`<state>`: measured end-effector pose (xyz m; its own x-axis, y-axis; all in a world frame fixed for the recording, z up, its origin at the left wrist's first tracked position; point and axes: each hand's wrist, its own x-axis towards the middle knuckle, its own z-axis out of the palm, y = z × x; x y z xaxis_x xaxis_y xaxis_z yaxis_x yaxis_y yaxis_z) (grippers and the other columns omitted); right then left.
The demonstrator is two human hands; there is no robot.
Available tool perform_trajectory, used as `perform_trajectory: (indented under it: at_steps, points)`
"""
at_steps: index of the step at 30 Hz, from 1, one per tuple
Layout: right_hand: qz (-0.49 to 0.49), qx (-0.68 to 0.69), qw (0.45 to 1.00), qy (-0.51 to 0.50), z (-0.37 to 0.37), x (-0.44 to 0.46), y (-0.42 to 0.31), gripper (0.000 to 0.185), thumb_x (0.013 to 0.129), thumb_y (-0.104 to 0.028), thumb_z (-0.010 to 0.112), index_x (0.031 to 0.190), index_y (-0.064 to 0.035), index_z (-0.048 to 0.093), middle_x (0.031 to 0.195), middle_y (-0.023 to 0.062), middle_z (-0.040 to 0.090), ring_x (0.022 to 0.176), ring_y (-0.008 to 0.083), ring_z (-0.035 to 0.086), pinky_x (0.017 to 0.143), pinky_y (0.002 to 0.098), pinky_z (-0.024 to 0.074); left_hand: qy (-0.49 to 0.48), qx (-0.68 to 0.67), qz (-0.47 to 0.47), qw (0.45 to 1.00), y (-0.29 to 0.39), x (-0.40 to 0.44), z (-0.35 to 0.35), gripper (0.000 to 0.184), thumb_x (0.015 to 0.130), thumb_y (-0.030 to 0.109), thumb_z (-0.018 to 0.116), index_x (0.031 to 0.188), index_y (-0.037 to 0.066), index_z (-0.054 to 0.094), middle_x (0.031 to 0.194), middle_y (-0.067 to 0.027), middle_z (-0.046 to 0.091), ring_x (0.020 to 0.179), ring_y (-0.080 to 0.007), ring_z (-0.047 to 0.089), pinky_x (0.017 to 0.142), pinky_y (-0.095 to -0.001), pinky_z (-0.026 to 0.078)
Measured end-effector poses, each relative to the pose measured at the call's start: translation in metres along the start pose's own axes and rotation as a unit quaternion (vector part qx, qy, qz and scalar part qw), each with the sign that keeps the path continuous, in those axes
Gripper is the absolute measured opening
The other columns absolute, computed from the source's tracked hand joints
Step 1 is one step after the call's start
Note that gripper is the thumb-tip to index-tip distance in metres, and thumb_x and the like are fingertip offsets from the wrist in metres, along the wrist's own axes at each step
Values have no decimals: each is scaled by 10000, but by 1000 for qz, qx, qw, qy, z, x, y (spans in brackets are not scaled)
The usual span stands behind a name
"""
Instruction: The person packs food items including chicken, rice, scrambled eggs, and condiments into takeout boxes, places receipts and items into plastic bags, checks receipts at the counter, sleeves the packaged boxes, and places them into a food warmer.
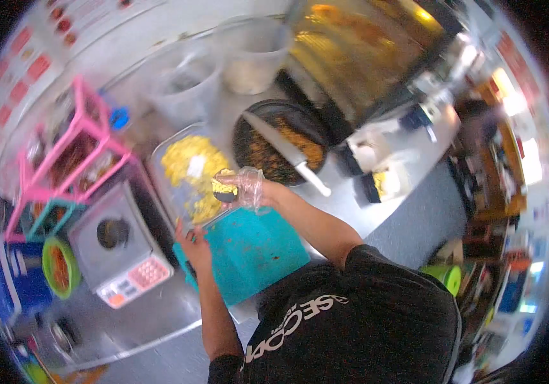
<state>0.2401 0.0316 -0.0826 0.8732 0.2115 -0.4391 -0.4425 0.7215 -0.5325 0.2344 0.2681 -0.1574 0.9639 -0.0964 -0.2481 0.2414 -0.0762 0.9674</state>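
My right hand [249, 185], in a clear plastic glove, is closed around a small dark cup [228, 195] heaped with yellow food pieces. It is above the right side of a metal tray [158, 157] that has more of the yellow pieces [188, 152] and a small white item [196, 166] in it. My left hand [192, 242] is bare, its fingers apart, near the tray's lower corner and the left edge of a teal cutting board [255, 253]. Whether it touches the board I cannot tell.
A knife [277, 142] lies across a black pan [242, 137] of brown food. On the left are a scale [104, 243] bearing a dark round item, a pink rack [85, 128] and a green bowl [50, 265]. Clear tubs [188, 96] stand behind; dark containers [369, 187] sit right.
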Motion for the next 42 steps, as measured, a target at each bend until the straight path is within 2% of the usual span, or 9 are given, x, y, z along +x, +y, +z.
perform_trajectory:
  at_steps: [9,14,17,20,32,35,38,39,42]
  points:
    - [-172,-235,932,216,-97,-240,-152,371,843,-339,704,1135,-134,604,1089,57,649,974,145,606,632,313,548,19,45,36,998,-4,-2,1,516,956,108,566,1408,125,315,790,-53,571,645,-78,521,470,-204,367]
    - [22,-557,769,313,-166,-285,-224,479,697,-145,757,1164,-129,651,930,29,671,827,226,638,708,360,551,53,43,21,997,-3,-7,9,490,970,139,546,1408,149,325,754,-42,574,549,-70,468,457,-203,343]
    - [164,-743,610,221,-272,-256,-223,299,687,-117,717,982,-68,722,914,74,703,777,253,647,714,426,528,74,51,35,995,-10,-5,14,490,974,163,549,1410,154,326,746,-44,578,535,-67,456,448,-207,339]
    - [174,-947,243,118,-383,-195,-165,227,683,-162,706,883,-60,737,869,125,717,776,268,684,662,398,536,87,29,33,995,-11,-6,17,500,970,172,561,1412,160,328,734,-43,577,532,-67,457,442,-208,340]
    - [39,-772,466,430,-190,-258,-184,578,648,-273,766,1120,-2,572,1075,197,656,1046,335,619,923,365,480,63,-4,40,997,-31,4,2,491,937,144,611,1367,162,376,780,-44,595,661,-84,573,477,-197,382]
    - [-58,-667,680,298,-121,-232,-143,652,609,-203,868,1156,-82,535,1059,126,652,968,253,626,891,357,482,82,24,34,996,-24,1,6,485,935,135,610,1362,146,378,800,-50,605,693,-92,598,491,-199,399]
    - [-140,-700,693,100,-34,-159,-82,690,628,-346,877,1198,-126,556,1064,141,658,1006,268,638,877,368,501,73,42,27,996,-21,1,7,461,932,122,612,1343,119,403,815,-55,615,696,-111,604,527,-240,441]
    - [-188,-575,795,34,-43,-115,-44,687,626,-360,879,1184,-110,566,1098,146,645,1048,264,621,899,360,486,89,54,69,992,-28,5,9,454,922,127,627,1327,114,423,805,-58,618,689,-119,604,547,-266,457]
    - [-204,-668,714,47,9,-40,-4,674,709,-341,820,1270,-104,531,1174,174,596,1091,325,581,962,385,453,110,153,146,971,-31,4,1,435,883,138,674,1275,99,491,788,-61,628,676,-131,604,590,-307,481]
